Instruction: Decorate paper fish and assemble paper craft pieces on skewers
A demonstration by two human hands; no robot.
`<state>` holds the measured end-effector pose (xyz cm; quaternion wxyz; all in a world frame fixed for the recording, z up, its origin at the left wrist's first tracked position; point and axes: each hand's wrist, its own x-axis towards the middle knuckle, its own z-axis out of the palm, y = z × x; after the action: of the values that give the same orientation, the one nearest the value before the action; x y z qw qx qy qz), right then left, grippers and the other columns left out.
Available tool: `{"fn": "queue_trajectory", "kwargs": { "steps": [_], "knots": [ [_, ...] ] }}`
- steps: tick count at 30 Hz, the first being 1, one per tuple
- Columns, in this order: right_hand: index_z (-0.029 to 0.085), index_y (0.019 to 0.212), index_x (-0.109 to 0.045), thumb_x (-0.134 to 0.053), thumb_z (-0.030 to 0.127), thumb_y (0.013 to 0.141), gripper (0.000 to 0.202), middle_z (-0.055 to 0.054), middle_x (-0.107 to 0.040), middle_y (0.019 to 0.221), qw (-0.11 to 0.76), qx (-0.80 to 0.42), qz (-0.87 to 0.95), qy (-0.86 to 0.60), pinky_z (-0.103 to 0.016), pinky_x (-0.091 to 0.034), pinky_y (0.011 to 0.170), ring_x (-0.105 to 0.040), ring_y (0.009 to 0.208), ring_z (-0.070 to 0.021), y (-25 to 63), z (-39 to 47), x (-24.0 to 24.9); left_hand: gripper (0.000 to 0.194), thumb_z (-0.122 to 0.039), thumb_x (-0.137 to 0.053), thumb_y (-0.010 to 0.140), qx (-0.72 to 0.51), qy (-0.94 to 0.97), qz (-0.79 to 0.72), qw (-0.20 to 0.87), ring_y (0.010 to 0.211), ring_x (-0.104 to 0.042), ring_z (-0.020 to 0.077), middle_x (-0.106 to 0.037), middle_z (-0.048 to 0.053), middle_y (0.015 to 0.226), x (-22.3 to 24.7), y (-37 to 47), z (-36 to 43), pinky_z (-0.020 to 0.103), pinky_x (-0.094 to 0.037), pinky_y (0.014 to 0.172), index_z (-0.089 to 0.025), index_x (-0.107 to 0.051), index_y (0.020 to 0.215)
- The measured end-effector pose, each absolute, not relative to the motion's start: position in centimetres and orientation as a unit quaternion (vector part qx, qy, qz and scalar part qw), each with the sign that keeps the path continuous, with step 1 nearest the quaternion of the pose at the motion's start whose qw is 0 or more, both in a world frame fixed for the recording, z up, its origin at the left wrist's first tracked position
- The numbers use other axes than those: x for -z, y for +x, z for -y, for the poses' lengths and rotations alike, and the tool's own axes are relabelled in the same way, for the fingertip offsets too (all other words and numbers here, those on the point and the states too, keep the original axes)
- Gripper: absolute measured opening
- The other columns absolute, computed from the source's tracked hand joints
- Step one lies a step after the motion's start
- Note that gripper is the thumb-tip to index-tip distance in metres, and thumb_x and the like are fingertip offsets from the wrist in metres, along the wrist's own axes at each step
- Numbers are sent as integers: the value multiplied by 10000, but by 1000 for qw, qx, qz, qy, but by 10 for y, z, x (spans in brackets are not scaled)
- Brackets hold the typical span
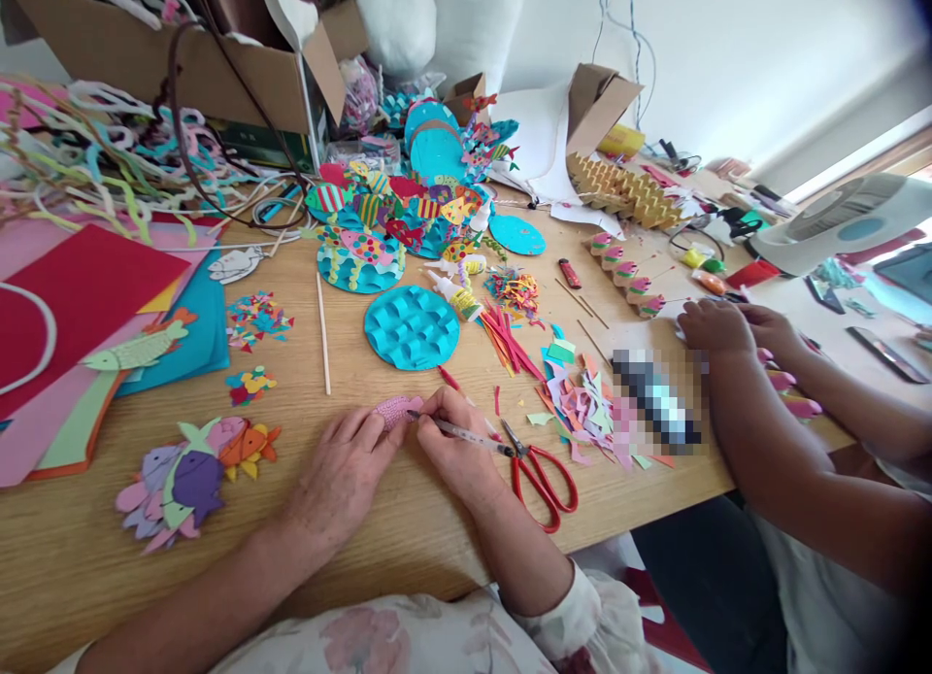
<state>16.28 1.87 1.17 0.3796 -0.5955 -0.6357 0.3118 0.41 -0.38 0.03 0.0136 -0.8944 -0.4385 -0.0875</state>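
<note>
My left hand [348,460] rests on the table, its fingers pressing down a small pink paper fish [397,412] with a dotted pattern. In my right hand [452,451] is a pen [473,438], its tip touching or close above the fish's right end. Red-handled scissors [539,470] lie open beside my right wrist. Just beyond my hands is a round blue disc [412,327] covered with curled paper strips. To the left sits a pile of cut paper fish [185,480] in purple, pink, green and orange.
Paper scraps [582,402], glue bottles [458,295] and a wooden stick [322,334] lie around. Coloured paper sheets [94,305] spread at left, below a cardboard box [131,57]. Finished fish discs [393,208] stand behind. At right, a co-worker's hands [720,326] handle a craft piece.
</note>
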Motion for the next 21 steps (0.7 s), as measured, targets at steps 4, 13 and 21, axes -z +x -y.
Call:
{"fn": "queue_trajectory", "kwargs": {
  "steps": [4,13,21],
  "knots": [
    [206,627,-447,-440,162,648,50,59,-446,515,386,-323,626,-596,-208,-296,465,-394,465,-94,163,-19,-11,383,-86,-488,840,84,-894,440,24,898,-489,246,-562,80,902,-1,5,3,390,-467,775,-124,-538,1218],
    [204,628,-457,-443,151,648,58,47,-471,538,362,-308,646,-598,-207,-314,482,-418,486,-98,163,-19,-16,387,-90,-487,844,79,-893,442,29,890,-490,236,-554,72,883,-2,6,3,383,-465,779,-133,-533,1226],
    [203,650,-459,-444,164,665,45,45,-480,547,367,-321,632,-602,-207,-323,480,-411,472,-95,162,-19,-14,379,-97,-481,847,71,-892,447,21,897,-490,235,-553,70,902,-1,6,4,386,-469,780,-152,-538,1218]
  ]
}}
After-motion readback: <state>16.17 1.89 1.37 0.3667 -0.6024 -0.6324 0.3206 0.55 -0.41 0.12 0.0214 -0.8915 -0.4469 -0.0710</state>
